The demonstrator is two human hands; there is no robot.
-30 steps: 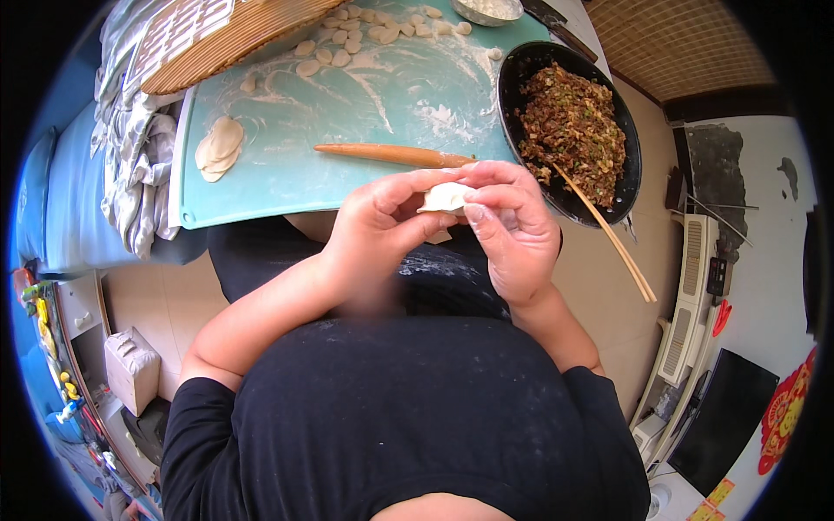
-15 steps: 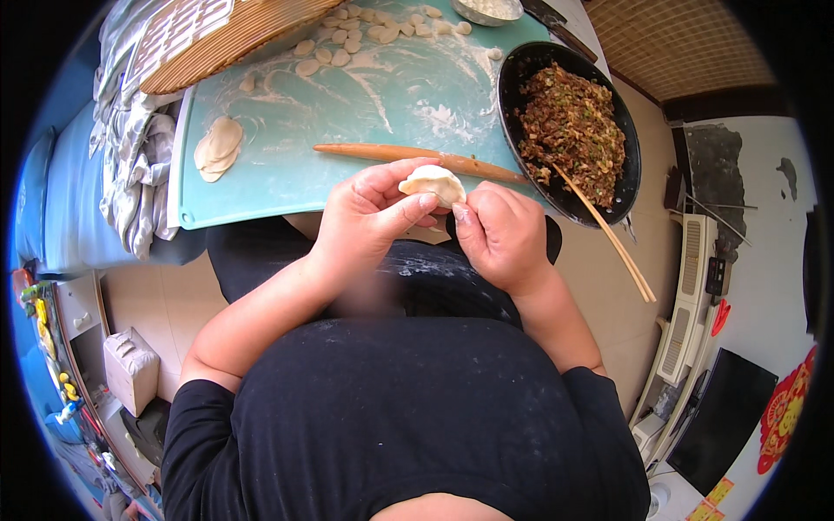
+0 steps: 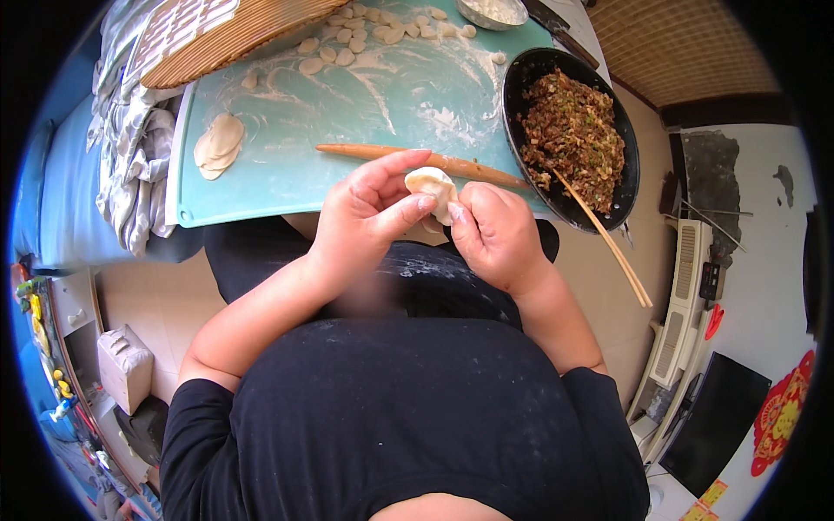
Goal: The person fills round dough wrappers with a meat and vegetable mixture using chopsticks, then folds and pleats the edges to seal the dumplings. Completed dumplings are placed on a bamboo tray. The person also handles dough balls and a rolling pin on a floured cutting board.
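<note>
Between my two hands is a folded dumpling (image 3: 432, 188), pale and floury, held in the air just in front of the board's near edge. My left hand (image 3: 372, 201) is closed round its left side, thumb on the near face and index finger raised behind. With thumb and bent fingers, my right hand (image 3: 498, 227) pinches the dumpling's right edge. Just beyond my hands a wooden rolling pin (image 3: 373, 153) lies across the teal board (image 3: 287, 187). A small stack of round dough wrappers (image 3: 219, 146) rests at the board's left.
At the right, a black pan (image 3: 511, 104) holds minced filling (image 3: 573, 130), with chopsticks (image 3: 615, 252) leaning over its rim. Several small dough pieces (image 3: 393, 35) lie on the floured far side near a flour bowl (image 3: 493, 12). A woven tray (image 3: 243, 39) overhangs the far left corner.
The dumpling has turned in my fingers, from lying sideways to standing more upright. My right hand stays pinched on its edge. The view has shifted slightly.
</note>
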